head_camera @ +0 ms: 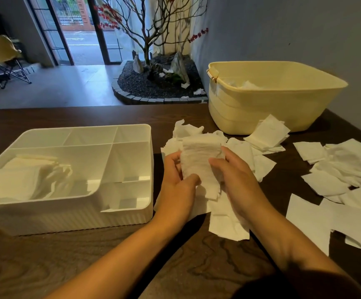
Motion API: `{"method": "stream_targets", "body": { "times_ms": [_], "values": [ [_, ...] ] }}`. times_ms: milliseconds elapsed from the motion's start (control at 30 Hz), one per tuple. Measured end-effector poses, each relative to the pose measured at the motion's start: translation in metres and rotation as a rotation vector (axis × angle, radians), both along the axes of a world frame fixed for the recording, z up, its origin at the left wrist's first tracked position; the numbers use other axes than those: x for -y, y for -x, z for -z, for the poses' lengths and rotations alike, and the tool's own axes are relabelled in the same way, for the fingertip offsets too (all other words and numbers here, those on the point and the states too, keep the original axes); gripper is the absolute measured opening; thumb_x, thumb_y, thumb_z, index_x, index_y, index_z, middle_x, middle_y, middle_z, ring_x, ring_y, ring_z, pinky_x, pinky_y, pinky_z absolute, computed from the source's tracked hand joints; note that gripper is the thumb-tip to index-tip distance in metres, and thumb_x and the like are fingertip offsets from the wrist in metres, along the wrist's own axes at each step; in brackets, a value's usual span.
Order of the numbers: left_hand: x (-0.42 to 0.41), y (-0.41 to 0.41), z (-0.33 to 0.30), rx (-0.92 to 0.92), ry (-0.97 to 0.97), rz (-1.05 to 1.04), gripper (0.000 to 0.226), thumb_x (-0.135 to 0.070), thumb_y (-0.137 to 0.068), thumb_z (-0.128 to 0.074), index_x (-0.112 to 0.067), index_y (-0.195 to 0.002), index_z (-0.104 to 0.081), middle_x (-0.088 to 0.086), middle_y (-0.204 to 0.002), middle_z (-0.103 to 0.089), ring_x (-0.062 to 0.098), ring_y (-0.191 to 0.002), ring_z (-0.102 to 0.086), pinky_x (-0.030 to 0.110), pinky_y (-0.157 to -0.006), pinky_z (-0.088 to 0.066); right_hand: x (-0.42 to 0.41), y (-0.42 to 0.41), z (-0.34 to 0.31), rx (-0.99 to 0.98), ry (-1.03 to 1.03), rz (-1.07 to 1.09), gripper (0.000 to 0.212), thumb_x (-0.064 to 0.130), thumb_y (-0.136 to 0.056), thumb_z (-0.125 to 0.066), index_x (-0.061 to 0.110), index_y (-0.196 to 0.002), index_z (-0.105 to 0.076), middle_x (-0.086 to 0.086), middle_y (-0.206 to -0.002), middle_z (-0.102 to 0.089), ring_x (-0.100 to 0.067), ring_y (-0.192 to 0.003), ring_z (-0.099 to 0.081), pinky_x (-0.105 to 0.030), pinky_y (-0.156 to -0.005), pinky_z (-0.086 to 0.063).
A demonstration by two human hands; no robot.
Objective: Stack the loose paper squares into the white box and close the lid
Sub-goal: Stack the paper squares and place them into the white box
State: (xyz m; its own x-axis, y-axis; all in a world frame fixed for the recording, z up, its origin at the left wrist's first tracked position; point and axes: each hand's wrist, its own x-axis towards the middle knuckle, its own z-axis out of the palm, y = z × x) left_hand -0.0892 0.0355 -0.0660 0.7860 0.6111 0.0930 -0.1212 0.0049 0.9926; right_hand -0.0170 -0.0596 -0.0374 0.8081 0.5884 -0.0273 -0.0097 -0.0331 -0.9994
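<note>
Both hands, left hand and right hand, clasp a thick white paper-square stack; the compartmented white plastic box lies just left, nearest the left hand.

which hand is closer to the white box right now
Left. The left hand grips the paper stack just right of the white box, near its right wall. The right hand holds the stack's far side, farther from the box.

A pale yellow tub stands at the far right corner of the dark wooden table — beyond its far edge, a bare-branched tree in gravel, and a folding chair.
</note>
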Motion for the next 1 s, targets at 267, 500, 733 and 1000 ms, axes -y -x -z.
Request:
{"method": "stream_targets", "body": {
  "times_ms": [267,500,733,1000],
  "values": [
    [-0.002,0.002,-0.001,-0.009,-0.104,0.001,0.042,0.000,-0.092,-0.055,-0.029,-0.121,-0.054,-0.012,-0.110,-0.067,0.000,-0.103,-0.064,0.016,-0.081,-0.052,0.004,0.003,-0.001,-0.188,-0.254,-0.111,0.061,-0.012,-0.083,-0.035,0.027,-0.116,-0.068,-0.005,-0.118,-0.065,-0.014,-0.108,-0.063,-0.025,-0.087,-0.054],
    [-0.004,0.002,-0.010,0.021,-0.052,-0.168,0.034,0.002,-0.096,-0.045,-0.026,-0.107,-0.059,-0.013,-0.097,-0.063,-0.008,-0.084,-0.061,0.011,-0.071,-0.049,0.013,-0.025,0.000,0.562,0.091,0.283,0.056,-0.004,-0.085,-0.055,0.042,-0.117,-0.053,0.013,-0.120,-0.053,-0.002,-0.110,-0.051,-0.019,-0.084,-0.044],
    [-0.002,0.000,-0.015,-0.002,0.132,-0.231,0.029,-0.004,-0.099,-0.043,-0.027,-0.088,-0.056,-0.010,-0.087,-0.060,-0.009,-0.069,-0.059,0.010,-0.062,-0.047,-0.008,-0.044,0.016,0.618,0.387,-0.147,0.096,0.014,-0.090,-0.066,0.060,-0.150,-0.005,0.018,-0.162,-0.014,-0.010,-0.147,-0.017,-0.033,-0.110,-0.029],
    [-0.002,-0.001,-0.017,0.030,0.201,-0.250,0.028,-0.002,-0.095,-0.047,-0.023,-0.086,-0.063,-0.005,-0.082,-0.069,0.012,-0.083,-0.064,0.032,-0.075,-0.051,-0.002,-0.055,0.013,0.445,0.137,0.108,0.024,0.013,-0.089,-0.071,0.033,-0.101,-0.070,0.015,-0.093,-0.069,0.002,-0.087,-0.062,-0.018,-0.066,-0.045]
  ]
}}
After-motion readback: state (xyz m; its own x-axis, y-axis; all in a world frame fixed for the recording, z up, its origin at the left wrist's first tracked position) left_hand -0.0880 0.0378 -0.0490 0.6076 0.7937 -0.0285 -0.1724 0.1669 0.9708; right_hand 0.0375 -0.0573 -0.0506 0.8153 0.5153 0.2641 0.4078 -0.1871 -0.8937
